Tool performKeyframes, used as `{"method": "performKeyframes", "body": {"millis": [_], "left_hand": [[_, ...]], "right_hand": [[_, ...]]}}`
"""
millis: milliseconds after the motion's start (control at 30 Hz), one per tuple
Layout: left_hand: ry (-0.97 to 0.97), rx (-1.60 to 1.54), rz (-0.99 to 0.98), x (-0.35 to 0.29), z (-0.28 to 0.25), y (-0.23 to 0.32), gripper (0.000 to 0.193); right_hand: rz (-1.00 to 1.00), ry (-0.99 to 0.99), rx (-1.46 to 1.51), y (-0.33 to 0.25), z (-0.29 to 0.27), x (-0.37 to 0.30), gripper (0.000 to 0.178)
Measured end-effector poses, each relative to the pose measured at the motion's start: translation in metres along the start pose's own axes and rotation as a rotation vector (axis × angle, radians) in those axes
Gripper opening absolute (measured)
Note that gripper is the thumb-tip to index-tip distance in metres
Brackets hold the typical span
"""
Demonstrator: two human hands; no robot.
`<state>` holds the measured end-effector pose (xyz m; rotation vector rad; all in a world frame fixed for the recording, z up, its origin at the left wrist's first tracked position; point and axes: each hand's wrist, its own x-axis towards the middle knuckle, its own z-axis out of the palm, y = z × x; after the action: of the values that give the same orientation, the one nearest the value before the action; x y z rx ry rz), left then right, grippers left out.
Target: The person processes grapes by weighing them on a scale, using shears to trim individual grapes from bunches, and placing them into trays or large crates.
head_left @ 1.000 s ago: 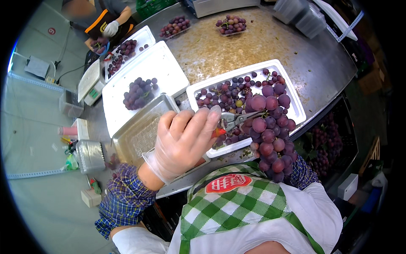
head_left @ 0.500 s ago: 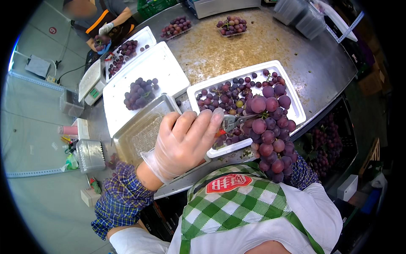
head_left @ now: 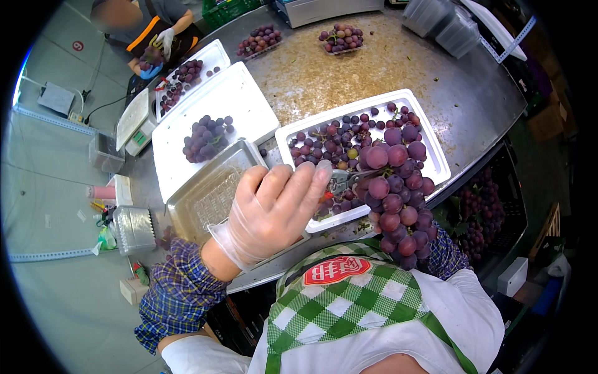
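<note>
My left hand (head_left: 271, 209), in a thin clear glove, is closed on a pair of small snips (head_left: 342, 181) with a bit of red at the handle. The blades reach into the upper part of a large bunch of purple-red grapes (head_left: 405, 209). That bunch hangs in the air before my apron, held up by my right hand, which is almost wholly hidden behind the grapes; only my right arm's checked sleeve (head_left: 450, 252) shows beside it. Beyond the bunch, a white foam tray (head_left: 289, 129) holds many loose grapes (head_left: 336, 140).
A metal tray (head_left: 187, 202) lies left of my hand, next to a white foam lid (head_left: 249, 93) bearing a grape bunch (head_left: 208, 137). Two packed grape punnets (head_left: 341, 38) stand farther back. A scale (head_left: 137, 128) is at left; a co-worker (head_left: 149, 37) handles grapes. A crate (head_left: 483, 206) sits low right.
The grape bunch has shifted slightly to the left and turned a little. My left hand and the snips hardly move. The co-worker's white-gloved hand has changed place around their grapes.
</note>
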<state>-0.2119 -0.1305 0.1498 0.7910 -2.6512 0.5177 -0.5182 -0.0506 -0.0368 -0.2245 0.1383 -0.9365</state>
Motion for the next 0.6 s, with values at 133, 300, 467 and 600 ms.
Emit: {"method": "performKeyframes", "body": {"millis": [133,300,467,600], "left_hand": [[0.003,-0.006,0.001,0.0,0.001,0.0,0.055],[-0.061,-0.112,0.003,0.002,0.0,-0.006,0.059],[-0.081,-0.211,-0.002,0.002,0.003,-0.008,0.06],[-0.105,-0.376,-0.108,0.005,0.005,-0.008,0.054]], "right_hand": [[0.027,-0.047,0.052,-0.002,0.006,0.005,0.054],[0.086,-0.142,0.151,-0.005,0.015,0.011,0.049],[0.073,-0.139,0.23,-0.005,0.039,0.025,0.049],[0.081,-0.056,0.325,-0.011,0.028,0.034,0.05]]}}
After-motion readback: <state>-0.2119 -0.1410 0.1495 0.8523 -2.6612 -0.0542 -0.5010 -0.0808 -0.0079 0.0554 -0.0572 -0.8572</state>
